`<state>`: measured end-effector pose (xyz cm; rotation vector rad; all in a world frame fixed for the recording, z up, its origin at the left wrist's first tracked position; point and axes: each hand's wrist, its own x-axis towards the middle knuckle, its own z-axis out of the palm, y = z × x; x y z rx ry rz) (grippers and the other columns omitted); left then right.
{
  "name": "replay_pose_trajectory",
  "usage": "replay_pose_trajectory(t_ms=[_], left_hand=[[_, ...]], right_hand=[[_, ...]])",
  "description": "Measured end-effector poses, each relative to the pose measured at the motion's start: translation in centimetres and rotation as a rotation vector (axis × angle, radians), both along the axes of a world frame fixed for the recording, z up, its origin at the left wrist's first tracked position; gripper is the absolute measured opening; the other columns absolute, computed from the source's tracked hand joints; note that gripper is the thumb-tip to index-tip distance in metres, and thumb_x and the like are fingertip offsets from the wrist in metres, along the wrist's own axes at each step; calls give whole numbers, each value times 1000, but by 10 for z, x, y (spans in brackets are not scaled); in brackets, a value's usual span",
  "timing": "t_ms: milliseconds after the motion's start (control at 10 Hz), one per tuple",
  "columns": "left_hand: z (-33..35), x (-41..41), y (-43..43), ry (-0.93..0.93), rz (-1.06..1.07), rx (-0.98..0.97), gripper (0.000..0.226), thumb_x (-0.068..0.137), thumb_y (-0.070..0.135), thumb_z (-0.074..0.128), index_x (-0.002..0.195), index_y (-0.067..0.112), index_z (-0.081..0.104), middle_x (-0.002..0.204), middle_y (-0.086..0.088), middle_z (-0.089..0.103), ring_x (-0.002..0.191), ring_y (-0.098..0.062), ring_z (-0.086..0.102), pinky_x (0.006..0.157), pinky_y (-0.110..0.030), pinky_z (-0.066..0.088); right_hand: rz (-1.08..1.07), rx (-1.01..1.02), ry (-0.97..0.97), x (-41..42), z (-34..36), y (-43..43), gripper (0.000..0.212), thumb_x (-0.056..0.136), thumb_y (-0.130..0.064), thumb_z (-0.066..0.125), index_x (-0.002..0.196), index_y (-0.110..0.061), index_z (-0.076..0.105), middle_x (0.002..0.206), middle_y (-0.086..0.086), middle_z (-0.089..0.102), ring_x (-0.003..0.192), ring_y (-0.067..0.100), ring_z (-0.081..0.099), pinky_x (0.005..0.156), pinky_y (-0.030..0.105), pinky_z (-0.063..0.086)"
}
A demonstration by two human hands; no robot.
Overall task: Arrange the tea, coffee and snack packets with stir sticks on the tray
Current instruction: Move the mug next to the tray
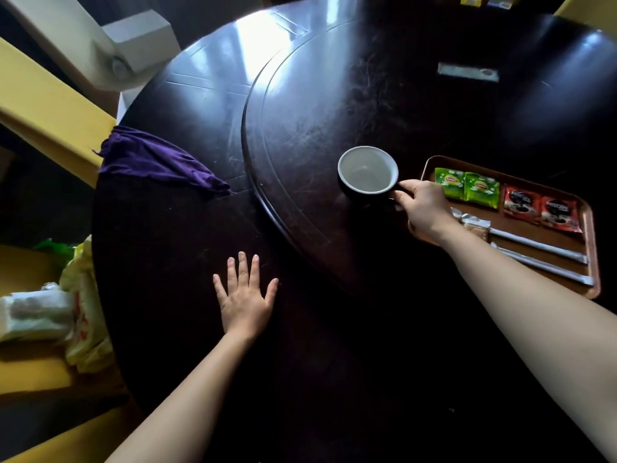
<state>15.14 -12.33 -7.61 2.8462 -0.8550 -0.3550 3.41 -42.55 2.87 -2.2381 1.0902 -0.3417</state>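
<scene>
A brown tray (591, 228) lies at the right of the dark round table. On it sit two green tea packets (466, 188), two red coffee packets (541, 208), a snack packet (476, 228) and two wrapped stir sticks (537, 257). My right hand (422, 208) grips the handle of a dark cup (367, 170) with a white inside, just left of the tray. My left hand (245, 295) rests flat on the table with its fingers spread, holding nothing.
A purple cloth (157, 162) lies at the table's left edge. The raised turntable (300, 128) fills the table's middle. Yellow chairs (50, 105) stand at the left, with plastic bags and a tissue pack (36, 315) on one. A small grey object (467, 72) lies far back.
</scene>
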Motion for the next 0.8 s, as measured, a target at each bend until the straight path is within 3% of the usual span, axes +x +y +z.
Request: replay_pose_trajectory(t_ms=[200, 300, 600, 700, 800], left_hand=[[-3, 0, -1, -22, -1, 13, 69, 90, 57, 17, 147, 23, -3, 158, -2, -11, 145, -19, -15, 115, -48, -12], [-3, 0, 0, -26, -1, 5, 70, 90, 57, 19, 147, 22, 0, 158, -3, -10, 145, -19, -14, 115, -49, -12], [0, 1, -3, 2, -13, 65, 68, 92, 54, 18, 147, 21, -3, 158, -5, -11, 145, -22, -14, 114, -52, -11], [5, 2, -8, 20, -37, 113, 67, 93, 52, 18, 147, 18, -3, 159, -9, -9, 145, -28, -12, 113, -55, -6], [19, 3, -11, 66, -21, 161, 67, 94, 50, 20, 147, 16, 1, 159, -11, -4, 146, -29, -7, 114, -57, 2]], right_hand=[[-7, -16, 11, 4, -4, -8, 29, 87, -20, 58, 111, -8, 66, 103, 16, 72, 92, 28, 67, 87, 34, 49], [-46, 47, -19, 8, -7, -9, 28, 87, -20, 57, 110, -8, 65, 98, 17, 73, 85, 28, 69, 87, 42, 53], [-77, 143, 133, 16, 11, -12, 32, 83, -24, 58, 109, -5, 62, 108, 20, 68, 102, 36, 63, 93, 45, 49], [-77, 46, 220, 6, 25, -9, 37, 87, -24, 56, 117, -2, 56, 121, 20, 61, 114, 35, 55, 96, 38, 44], [-50, -62, 314, -22, 31, 15, 35, 88, -25, 52, 116, -4, 52, 122, 21, 59, 114, 37, 52, 96, 42, 45]])
